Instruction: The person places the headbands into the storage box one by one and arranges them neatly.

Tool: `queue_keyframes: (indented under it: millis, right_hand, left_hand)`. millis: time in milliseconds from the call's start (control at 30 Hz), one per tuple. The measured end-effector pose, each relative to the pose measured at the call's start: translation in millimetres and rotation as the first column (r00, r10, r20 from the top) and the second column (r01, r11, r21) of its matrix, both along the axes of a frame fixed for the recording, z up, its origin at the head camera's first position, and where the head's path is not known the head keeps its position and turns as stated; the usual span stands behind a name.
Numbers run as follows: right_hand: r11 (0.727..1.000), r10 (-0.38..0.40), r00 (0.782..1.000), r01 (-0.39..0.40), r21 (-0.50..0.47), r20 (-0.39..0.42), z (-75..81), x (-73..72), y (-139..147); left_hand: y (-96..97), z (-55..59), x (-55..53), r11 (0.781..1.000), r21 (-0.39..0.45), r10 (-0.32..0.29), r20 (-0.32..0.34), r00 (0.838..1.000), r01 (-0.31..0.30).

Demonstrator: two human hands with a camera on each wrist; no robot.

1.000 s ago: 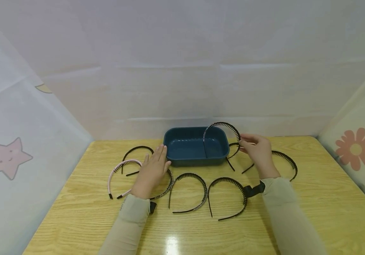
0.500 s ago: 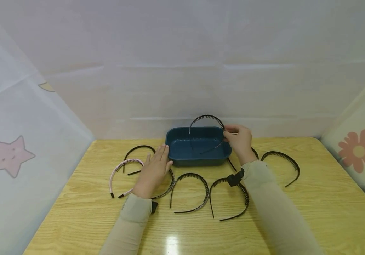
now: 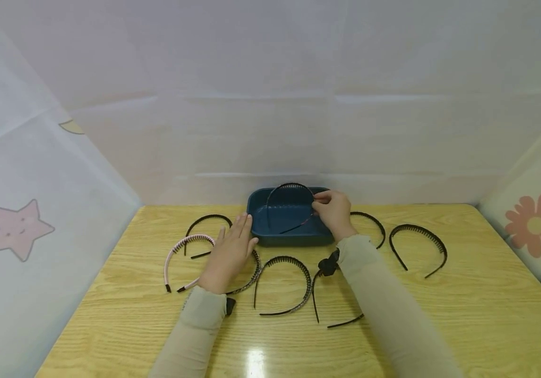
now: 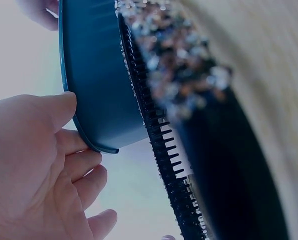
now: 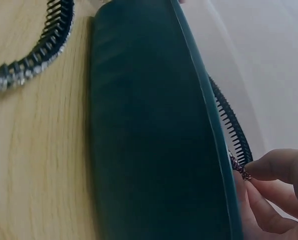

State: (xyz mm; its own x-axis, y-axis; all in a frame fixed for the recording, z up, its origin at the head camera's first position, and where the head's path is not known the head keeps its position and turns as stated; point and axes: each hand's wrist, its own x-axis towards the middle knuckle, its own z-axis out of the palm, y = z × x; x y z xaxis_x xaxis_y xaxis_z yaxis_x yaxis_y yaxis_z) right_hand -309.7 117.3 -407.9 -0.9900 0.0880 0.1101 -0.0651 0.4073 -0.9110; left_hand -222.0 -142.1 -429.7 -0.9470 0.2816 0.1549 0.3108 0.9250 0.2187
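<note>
My right hand (image 3: 336, 212) pinches a black toothed headband (image 3: 290, 185) by its right side, between thumb and fingers. The headband stands upright over the dark blue bin (image 3: 294, 241), its lower part inside the bin's outline. The right wrist view shows glittery beads on this headband (image 5: 232, 125) beside the pinching fingertips, beyond the bin wall (image 5: 153, 120). At the bin's left end, my left hand (image 3: 229, 254) rests with fairly straight fingers against the rim. In the left wrist view its thumb (image 4: 64, 107) touches the bin's edge.
A pink headband (image 3: 168, 257) and a black one (image 3: 208, 216) lie left of the bin. In front lie more black headbands (image 3: 309, 278), one partly under the right sleeve. Two more lie right, one at the far right (image 3: 418, 227). A white sheet (image 3: 251, 131) hangs behind the table.
My right hand has moved left with the headband, from the bin's right end to over its inside, and lowered it slightly. The left hand has stayed at the bin's left end.
</note>
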Motion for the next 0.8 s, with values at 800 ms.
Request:
queue_keyframes:
  millis: [800]
  right_hand:
    - [0.986,0.075,0.989,-0.092,0.136,0.126,-11.6,-6.1,-16]
  left_hand:
    - [0.2,-3.5,-3.5,1.0,-0.002,0.017,0.043,0.999,-0.017]
